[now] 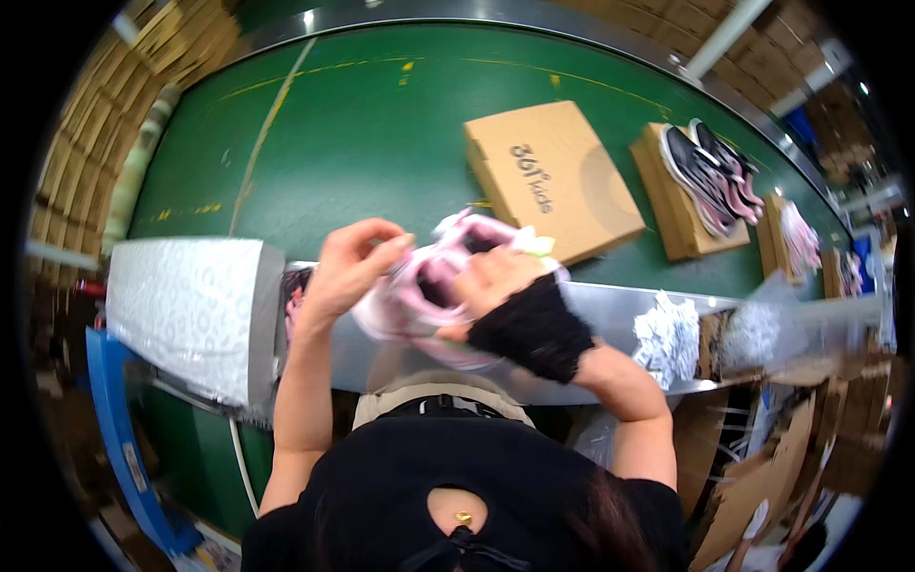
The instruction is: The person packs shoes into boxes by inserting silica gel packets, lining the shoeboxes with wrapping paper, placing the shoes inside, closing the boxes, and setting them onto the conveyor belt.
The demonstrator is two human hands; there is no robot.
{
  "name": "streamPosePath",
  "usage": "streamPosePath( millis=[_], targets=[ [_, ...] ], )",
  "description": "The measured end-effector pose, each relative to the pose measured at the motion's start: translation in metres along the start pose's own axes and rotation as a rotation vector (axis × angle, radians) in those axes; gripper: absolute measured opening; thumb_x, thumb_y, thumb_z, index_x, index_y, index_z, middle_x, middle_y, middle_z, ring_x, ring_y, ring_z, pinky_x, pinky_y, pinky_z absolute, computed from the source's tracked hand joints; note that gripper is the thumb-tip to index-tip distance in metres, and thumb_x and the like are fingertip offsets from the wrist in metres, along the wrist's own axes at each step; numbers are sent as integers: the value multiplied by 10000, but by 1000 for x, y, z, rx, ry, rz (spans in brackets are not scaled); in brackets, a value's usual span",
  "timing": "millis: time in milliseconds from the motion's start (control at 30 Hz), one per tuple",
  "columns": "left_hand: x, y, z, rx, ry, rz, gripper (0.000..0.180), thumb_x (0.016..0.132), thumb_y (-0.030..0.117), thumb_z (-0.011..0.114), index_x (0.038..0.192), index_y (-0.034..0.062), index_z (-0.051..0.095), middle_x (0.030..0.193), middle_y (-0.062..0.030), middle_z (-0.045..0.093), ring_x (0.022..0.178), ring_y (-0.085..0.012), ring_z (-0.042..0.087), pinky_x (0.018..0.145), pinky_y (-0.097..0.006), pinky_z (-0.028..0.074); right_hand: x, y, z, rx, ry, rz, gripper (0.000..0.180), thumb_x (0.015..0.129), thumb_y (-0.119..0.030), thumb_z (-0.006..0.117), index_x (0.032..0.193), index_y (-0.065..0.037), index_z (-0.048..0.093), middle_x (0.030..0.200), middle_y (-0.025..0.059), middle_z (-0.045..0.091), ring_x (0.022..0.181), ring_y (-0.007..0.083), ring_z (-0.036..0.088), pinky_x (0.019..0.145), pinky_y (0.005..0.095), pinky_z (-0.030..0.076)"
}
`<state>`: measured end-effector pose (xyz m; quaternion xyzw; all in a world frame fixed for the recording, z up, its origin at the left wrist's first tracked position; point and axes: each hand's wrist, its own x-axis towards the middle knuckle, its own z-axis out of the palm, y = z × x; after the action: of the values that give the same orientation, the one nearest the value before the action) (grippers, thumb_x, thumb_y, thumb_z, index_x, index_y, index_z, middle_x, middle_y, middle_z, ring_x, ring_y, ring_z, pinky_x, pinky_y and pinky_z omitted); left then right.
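Green tabletop (343, 143), brown box (581, 181) beyond pink shoes (405, 300), white stack (181, 310) leftward, right fingers (491, 276) gripping shoes, left fingers (367, 232) curled, hold unclear

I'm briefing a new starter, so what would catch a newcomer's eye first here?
Probably the pink-and-white shoes in the middle, held by the right hand in its black wrist covering, with the left hand at their left. Just beyond, a large brown box stands out on the bright green surface. Farther right, dark shoes sit on another box.
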<state>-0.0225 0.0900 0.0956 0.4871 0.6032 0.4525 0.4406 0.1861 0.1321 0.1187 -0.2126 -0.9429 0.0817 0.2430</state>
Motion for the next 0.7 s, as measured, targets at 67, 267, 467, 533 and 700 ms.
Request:
streamPosePath(
  millis=[67, 267, 467, 533, 700],
  targets=[
    [5, -11, 0, 98, 38, 9, 294, 793, 230, 604, 947, -20, 587, 891, -88, 594, 762, -125, 553, 662, -248, 444, -11, -10, 29, 50, 26, -6, 379, 537, -345, 694, 728, -50, 552, 727, 119, 532, 671, 250, 537, 576, 373, 432],
    [-4, -99, 45, 279, -303, -105, 396, 786, 320, 580, 1020, 0, 572, 1021, -156, 585, 955, -235, 549, 822, -315, 410, -42, -3, 103, 523, -357, 307, 288, 688, -310, 599, 669, -28, 543, 623, 197, 536, 626, 285, 579, 548, 380, 460],
    [0, -57, 64, 550, -443, -108, 482, 762, 408, 572, 977, -24, 592, 947, -200, 595, 895, -301, 567, 790, -343, 432, -79, 102, 124, -386, -2, 577, 356, 808, -156, 405, 1142, -51, 470, 1174, 225, 454, 1105, 421, 394, 861, 623, 269],
    [6, -45, 71, 546, -480, -179, 486, 764, 411, 569, 980, -24, 592, 953, -211, 592, 904, -310, 564, 802, -350, 429, -88, 124, 125, -392, -51, 575, 406, 816, -163, 396, 1208, -59, 424, 1276, 246, 348, 1199, 421, 293, 902, 668, 166],
    [34, -74, 89, 714, -176, 349, 593, 806, 410, 525, 1203, -17, 413, 1184, -267, 440, 1068, -362, 469, 908, -396, 361, -82, 132, 140, -494, 102, 507, 477, 784, -185, 453, 1232, -42, 373, 1291, 251, 310, 1209, 421, 266, 912, 659, 155]
  ],
)
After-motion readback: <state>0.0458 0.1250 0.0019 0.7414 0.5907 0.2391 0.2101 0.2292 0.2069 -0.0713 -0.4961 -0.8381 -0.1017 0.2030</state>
